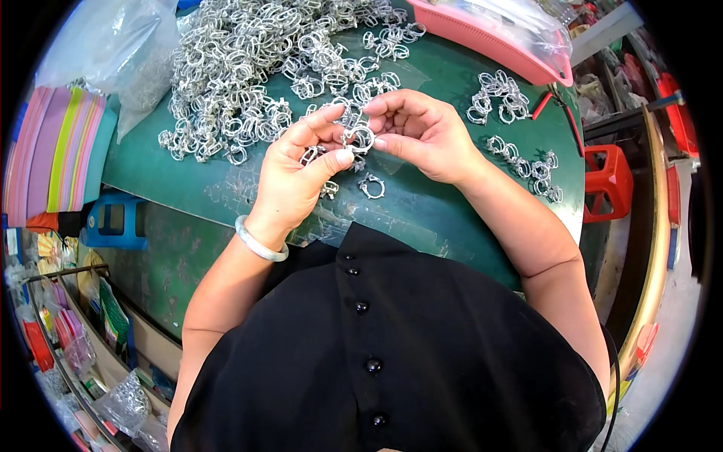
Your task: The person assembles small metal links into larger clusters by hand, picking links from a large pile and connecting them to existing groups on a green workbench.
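Observation:
Both hands meet over the green table. My left hand and my right hand pinch one silver metal ring clamp between their fingertips. More small metal pieces sit in my left palm. A loose clamp lies on the table just below the hands. A big heap of the same silver clamps covers the table's far left. A pale bangle circles my left wrist.
Small groups of clamps and a row of them lie to the right. A pink tray holding clear plastic stands at the back right. A clear bag, striped cloth, a blue stool and a red stool surround the table.

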### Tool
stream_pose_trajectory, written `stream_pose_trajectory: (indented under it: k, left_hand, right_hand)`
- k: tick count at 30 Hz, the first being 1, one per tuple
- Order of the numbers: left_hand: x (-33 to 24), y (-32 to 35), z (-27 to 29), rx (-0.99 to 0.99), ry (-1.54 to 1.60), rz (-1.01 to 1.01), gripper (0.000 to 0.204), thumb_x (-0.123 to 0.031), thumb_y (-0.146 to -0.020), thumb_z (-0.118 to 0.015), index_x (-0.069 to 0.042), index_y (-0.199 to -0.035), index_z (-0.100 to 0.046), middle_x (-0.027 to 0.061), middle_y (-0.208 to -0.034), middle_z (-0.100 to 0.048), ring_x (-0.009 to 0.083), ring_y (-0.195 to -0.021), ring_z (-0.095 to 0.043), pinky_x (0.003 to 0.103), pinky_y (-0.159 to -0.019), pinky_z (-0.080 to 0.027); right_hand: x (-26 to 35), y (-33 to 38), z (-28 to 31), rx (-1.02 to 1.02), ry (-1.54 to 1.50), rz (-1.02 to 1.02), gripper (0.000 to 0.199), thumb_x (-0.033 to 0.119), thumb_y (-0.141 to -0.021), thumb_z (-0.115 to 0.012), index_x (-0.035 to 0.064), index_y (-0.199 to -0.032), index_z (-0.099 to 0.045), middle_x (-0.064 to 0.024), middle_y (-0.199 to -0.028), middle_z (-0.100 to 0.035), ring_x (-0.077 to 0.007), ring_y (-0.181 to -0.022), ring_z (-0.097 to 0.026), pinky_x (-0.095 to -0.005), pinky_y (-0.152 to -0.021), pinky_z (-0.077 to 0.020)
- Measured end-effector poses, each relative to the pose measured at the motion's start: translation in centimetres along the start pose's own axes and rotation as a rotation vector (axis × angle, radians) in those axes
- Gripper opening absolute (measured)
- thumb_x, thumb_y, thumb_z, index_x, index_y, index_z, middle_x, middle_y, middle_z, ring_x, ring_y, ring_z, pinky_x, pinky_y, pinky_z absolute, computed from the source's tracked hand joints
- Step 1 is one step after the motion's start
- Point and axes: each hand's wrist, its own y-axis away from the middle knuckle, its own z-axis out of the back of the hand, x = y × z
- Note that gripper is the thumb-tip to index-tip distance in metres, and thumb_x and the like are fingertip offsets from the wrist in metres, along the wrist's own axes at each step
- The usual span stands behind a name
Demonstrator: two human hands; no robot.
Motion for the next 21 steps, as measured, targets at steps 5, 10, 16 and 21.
stream_pose_trajectory:
  k: [5, 10, 16, 21]
  left_hand:
    - [0.0, 0.1, 0.7, 0.042, 0.039, 0.064, 0.034, 0.0, -0.08, -0.06, 0.001, -0.113, -0.052, 0.0063, -0.093, -0.059, 0.0105, -0.081, -0.055, 0.022, -0.072, -0.046]
    - [-0.4, 0.0, 1.0, -0.032, 0.463, 0.138, 0.02, -0.009, -0.088, -0.051, 0.0, -0.105, -0.055, 0.008, -0.094, -0.06, 0.0143, -0.08, -0.058, 0.024, -0.068, -0.047]
    - [-0.6, -0.1, 1.9, 0.064, 0.665, 0.191, 0.034, -0.014, -0.085, -0.043, 0.0, -0.116, -0.043, 0.0197, -0.11, -0.054, 0.0274, -0.097, -0.058, 0.034, -0.076, -0.052]
    - [-0.8, 0.2, 2.1, 0.049, 0.661, 0.254, 0.028, -0.012, -0.085, -0.049, 0.0, -0.11, -0.05, 0.0153, -0.103, -0.058, 0.0258, -0.093, -0.06, 0.031, -0.072, -0.053]
  right_hand:
    - [0.0, -0.1, -0.3, -0.027, 0.016, 0.027, 0.026, -0.003, -0.079, -0.059, -0.001, -0.104, -0.053, -0.0022, -0.089, -0.056, -0.0083, -0.083, -0.054, -0.0221, -0.075, -0.0453]
    - [2.0, -0.1, 0.4, 0.29, 0.646, -0.132, 0.027, 0.026, -0.071, -0.071, 0.0036, -0.073, -0.056, -0.004, -0.064, -0.055, -0.0144, -0.059, -0.053, -0.0287, -0.055, -0.0424]
    - [1.4, 0.5, -1.0, 0.444, 1.185, 0.002, 0.044, 0.039, -0.06, -0.074, 0.004, -0.079, -0.055, -0.0086, -0.074, -0.054, -0.0272, -0.067, -0.057, -0.0362, -0.058, -0.0444]
    - [1.4, 0.4, -0.3, 0.482, 1.095, -0.002, 0.033, 0.029, -0.067, -0.069, 0.0035, -0.082, -0.055, -0.0106, -0.078, -0.056, -0.028, -0.072, -0.058, -0.0363, -0.064, -0.0461]
